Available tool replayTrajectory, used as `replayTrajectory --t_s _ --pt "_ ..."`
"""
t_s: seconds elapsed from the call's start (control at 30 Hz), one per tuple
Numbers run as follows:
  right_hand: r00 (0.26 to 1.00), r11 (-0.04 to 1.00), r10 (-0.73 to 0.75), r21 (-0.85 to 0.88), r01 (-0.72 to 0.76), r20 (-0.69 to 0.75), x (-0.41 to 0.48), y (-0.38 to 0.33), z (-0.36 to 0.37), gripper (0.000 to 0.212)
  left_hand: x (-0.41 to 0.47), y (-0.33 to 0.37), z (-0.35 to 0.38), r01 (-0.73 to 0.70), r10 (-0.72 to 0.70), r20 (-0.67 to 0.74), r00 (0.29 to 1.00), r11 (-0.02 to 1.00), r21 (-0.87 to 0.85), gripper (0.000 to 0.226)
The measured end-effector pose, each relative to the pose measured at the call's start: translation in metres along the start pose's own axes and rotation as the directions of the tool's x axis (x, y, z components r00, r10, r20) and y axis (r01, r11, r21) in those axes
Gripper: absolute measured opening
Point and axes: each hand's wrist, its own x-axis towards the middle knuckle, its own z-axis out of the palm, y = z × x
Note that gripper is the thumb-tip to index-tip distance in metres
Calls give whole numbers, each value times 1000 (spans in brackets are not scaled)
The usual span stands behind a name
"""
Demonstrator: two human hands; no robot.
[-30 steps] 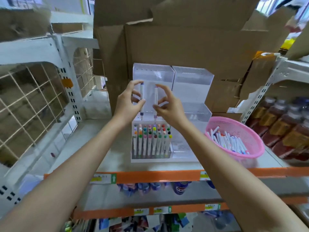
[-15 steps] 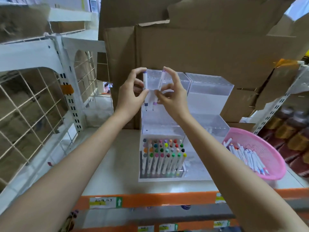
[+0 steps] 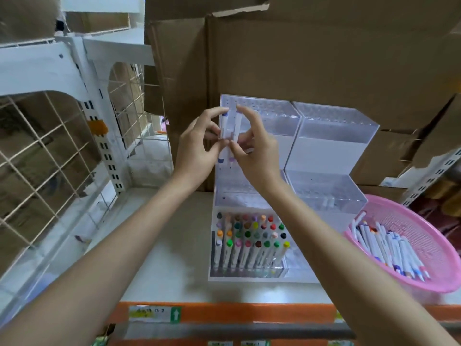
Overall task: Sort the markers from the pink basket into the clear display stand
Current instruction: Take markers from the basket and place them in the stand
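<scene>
I see the left hand (image 3: 197, 146) and right hand (image 3: 254, 151) each pinching 1 marker (image 3: 224, 129) upright before the top tier of the clear display stand (image 3: 331, 151). Its front tier looks full (the upper 2 seem nearly bare), and the pink basket (image 3: 429, 278) holds many more.

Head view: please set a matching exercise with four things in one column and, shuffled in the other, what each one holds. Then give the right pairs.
Column one
1. left hand
2. right hand
3. pink basket
4. lowest tier of the stand

Column two
A. loose white markers lying in a heap
B. marker with a purple cap
C. upright markers, coloured caps up
D. marker with a blue cap

Pairs: 1-D, 2-B, 3-A, 4-C
</scene>
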Motion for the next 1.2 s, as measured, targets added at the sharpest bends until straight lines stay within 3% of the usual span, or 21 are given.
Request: replayTrajectory --t_s 0.43,0.6,0.9,1.03,1.2 --pt "995 996 84 8 -85 53 -10 5 3 59 -11 -7 5 67 -67 42 997 998 7 52" --pt "995 995 98 4 -98 32 -10 6 3 52 -12 -6 7 23 -23 12 1000 1000 1 44" --pt "997 998 51 -32 -50 53 -13 8 4 40 -9 -1 6 -101 98 35 995 986 132 34" --pt "997 997 30 -80 -24 76 -15 6 5 41 -10 -2 4 -73 73 5 997 990 123 34" --pt "997 995 16 -95 -9 72 -16 6 5 44 -10 -6 2 -27 16 85 996 992 124 34"
